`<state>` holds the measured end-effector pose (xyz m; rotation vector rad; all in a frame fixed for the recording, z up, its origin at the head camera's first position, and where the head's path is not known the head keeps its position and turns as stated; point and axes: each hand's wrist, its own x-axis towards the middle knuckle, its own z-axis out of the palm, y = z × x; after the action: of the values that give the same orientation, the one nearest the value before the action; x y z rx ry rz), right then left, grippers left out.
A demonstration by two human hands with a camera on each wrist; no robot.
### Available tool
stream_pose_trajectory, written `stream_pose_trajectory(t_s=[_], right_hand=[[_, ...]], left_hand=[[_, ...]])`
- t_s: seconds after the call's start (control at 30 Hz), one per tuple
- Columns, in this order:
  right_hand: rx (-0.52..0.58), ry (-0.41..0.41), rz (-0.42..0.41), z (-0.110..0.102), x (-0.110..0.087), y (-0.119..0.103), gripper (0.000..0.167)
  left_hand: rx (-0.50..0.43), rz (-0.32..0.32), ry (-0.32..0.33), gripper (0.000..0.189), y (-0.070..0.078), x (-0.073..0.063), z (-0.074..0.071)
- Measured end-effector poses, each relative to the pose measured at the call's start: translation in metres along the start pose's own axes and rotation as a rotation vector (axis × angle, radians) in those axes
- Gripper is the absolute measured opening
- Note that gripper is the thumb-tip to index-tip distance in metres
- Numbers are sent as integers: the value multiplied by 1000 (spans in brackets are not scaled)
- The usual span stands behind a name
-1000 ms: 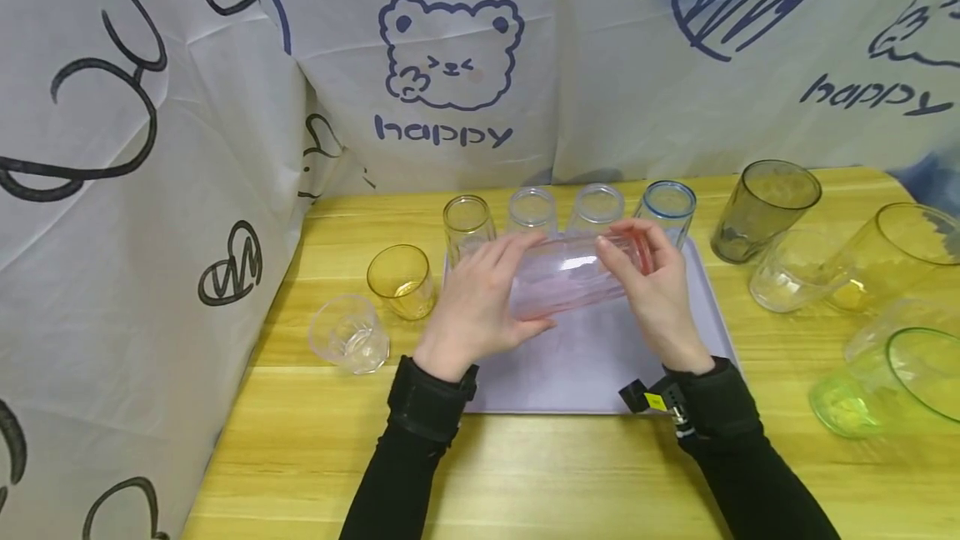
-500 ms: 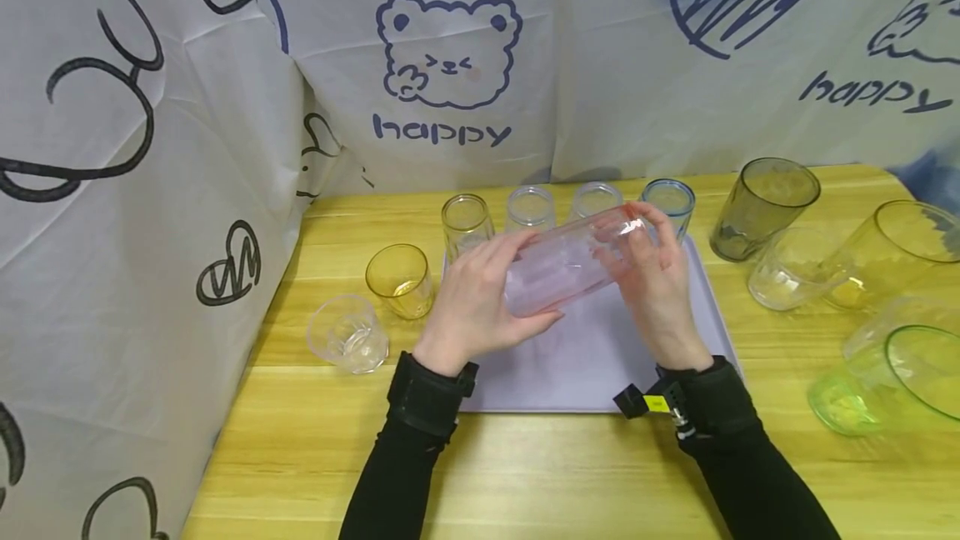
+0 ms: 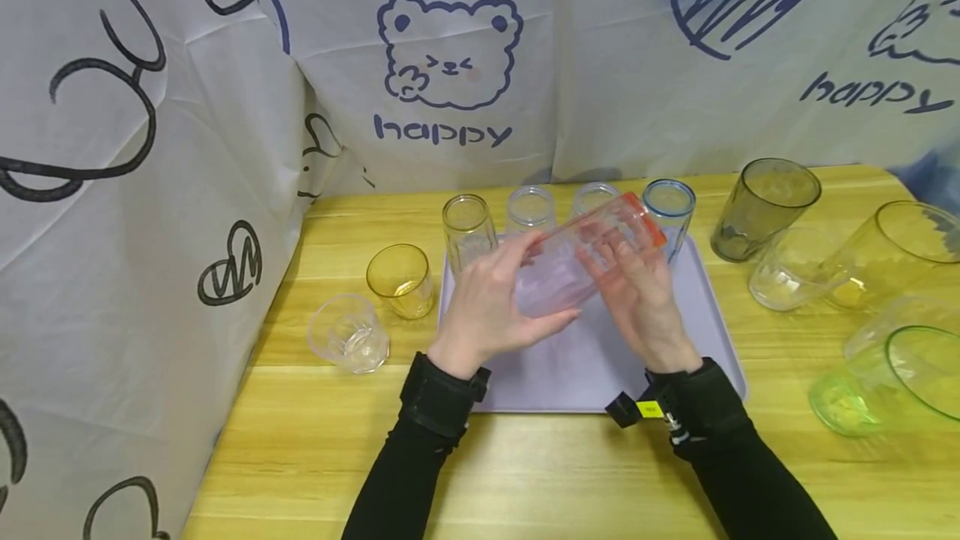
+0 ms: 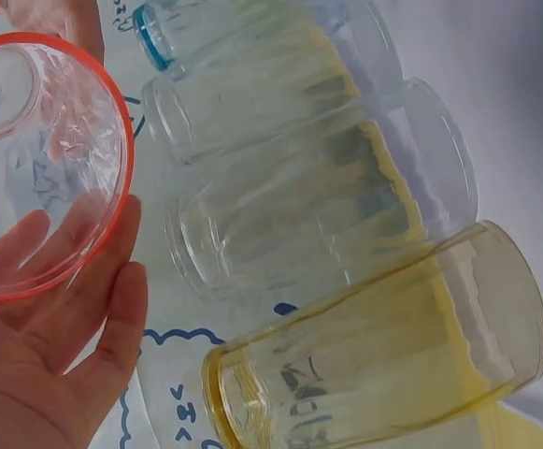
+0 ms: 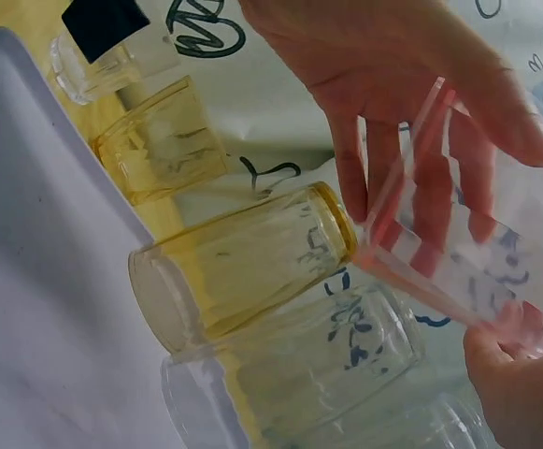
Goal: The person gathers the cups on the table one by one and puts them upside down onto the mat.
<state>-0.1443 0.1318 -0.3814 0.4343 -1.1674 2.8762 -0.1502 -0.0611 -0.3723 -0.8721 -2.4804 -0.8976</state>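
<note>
A pink-tinted drinking glass [image 3: 558,269] is held tilted over the lavender tray [image 3: 555,386], its thick reddish end up and to the right. The left hand [image 3: 480,307] grips the lower end, fingers behind and thumb in front. The right hand [image 3: 648,315] holds the side near the reddish end, its fingers partly seen through the glass. In the left wrist view a round red edge [image 4: 129,140] of this glass faces the camera. Behind it on the tray stand upturned glasses in a row: pale amber [image 3: 468,227], two clear ones [image 3: 531,211], and blue-edged [image 3: 671,215].
Left of the tray stand an amber tumbler [image 3: 401,282] and a clear tumbler [image 3: 351,340]. To the right are a smoky glass [image 3: 765,207], a yellow glass [image 3: 885,257], a green glass [image 3: 855,394] and clear ones [image 3: 783,282]. A printed cloth [image 3: 450,165] hangs behind.
The pink glass has gone from nearly level to a steeper tilt, its right end rising. The right hand has shifted from that end to the glass's side; the left keeps its grip.
</note>
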Motion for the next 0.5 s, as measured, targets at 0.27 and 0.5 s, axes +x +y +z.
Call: stream_pose_trajectory(t_s=[0.27,0.5], right_hand=[[-68,54,-15,4,-4,0,54],[-116,99,-13,3,-4,1,51]], left_hand=[[-23,-51,-97,88,5,-1,5],[7,-102,-169,88,8,-1,5]])
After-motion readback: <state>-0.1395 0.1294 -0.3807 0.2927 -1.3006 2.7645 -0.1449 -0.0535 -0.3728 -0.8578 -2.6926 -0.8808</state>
